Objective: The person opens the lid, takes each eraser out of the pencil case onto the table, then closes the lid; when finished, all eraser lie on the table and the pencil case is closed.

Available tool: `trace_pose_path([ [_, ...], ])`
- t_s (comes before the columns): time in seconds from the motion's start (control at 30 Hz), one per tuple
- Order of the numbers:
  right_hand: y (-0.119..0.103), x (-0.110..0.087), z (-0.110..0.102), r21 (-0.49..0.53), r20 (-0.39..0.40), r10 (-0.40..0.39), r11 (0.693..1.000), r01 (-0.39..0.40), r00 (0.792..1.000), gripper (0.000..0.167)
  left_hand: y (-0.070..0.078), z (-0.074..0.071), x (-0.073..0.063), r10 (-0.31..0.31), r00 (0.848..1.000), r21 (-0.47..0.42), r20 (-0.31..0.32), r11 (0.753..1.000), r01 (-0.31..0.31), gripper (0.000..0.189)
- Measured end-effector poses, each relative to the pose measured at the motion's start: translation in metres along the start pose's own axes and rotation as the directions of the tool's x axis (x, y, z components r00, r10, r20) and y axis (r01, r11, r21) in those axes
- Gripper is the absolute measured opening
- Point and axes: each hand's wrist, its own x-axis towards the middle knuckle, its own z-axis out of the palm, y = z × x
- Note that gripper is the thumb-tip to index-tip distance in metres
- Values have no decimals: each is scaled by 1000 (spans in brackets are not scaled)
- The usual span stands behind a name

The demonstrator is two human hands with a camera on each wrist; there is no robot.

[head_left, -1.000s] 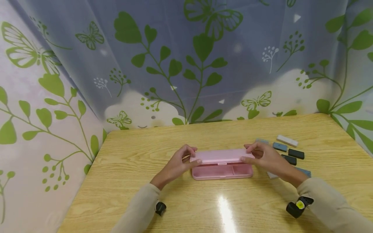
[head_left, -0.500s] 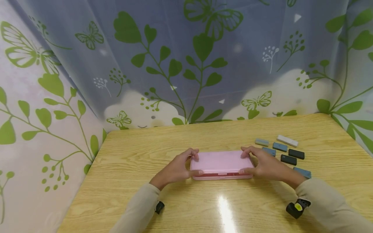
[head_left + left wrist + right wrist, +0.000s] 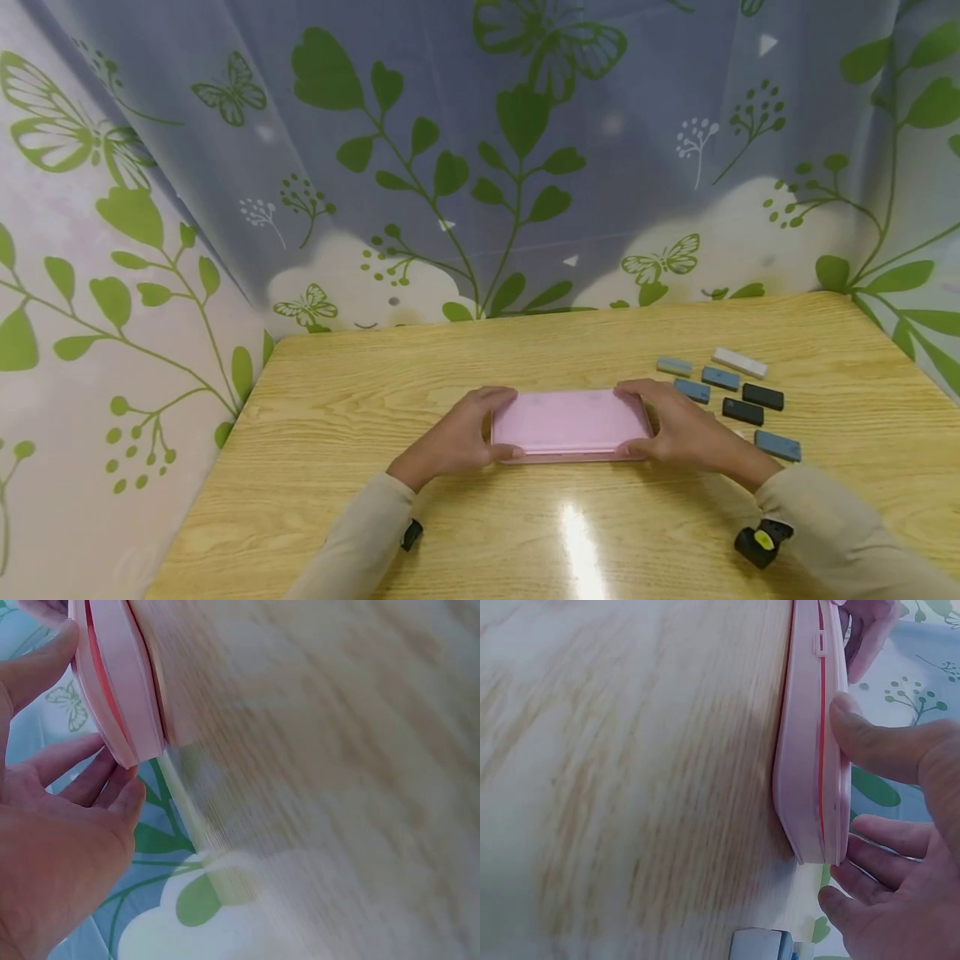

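A pink pencil case (image 3: 568, 422) lies lengthwise on the wooden table, its lid nearly down. Along its front a thin red gap shows between lid and base in the right wrist view, below the small clasp (image 3: 820, 643). My left hand (image 3: 459, 432) grips the left end of the lid, thumb at the front edge and fingers round the end and back corner. At the opposite end my right hand (image 3: 684, 429) holds the lid the same way, its thumb (image 3: 877, 748) pressing on the lid's front edge. The inside of the case is hidden.
Right of the case lie several small rectangular blocks: blue ones (image 3: 777, 445), black ones (image 3: 743, 411) and a white one (image 3: 739, 362). A patterned curtain (image 3: 450, 167) hangs behind the table (image 3: 360, 375). Each sleeve carries a black wrist camera (image 3: 756, 546).
Both hands have swung the pencil case's lid forward and down, from well raised to nearly closed. The hands stay at its two ends, and the blocks lie where they were.
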Motion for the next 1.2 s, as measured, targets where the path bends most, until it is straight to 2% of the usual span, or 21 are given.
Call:
trace_pose_path([
  [0.3,-1,1,3,-44,-11,-11,999,10,1000,77,0,0,1,-7,1000,61,10,998,7,79],
  [0.63,-7,0,5,-86,-7,5,996,-6,1000,75,2,-1,1,-15,1000,82,10,997,14,80],
  [0.93,-7,-2,5,-101,-9,14,995,-14,1000,77,4,0,3,3,1000,109,8,994,-4,77],
  [1.2,-8,-2,7,-123,-21,-9,992,6,1000,76,6,1,4,-14,1000,123,11,992,12,78],
])
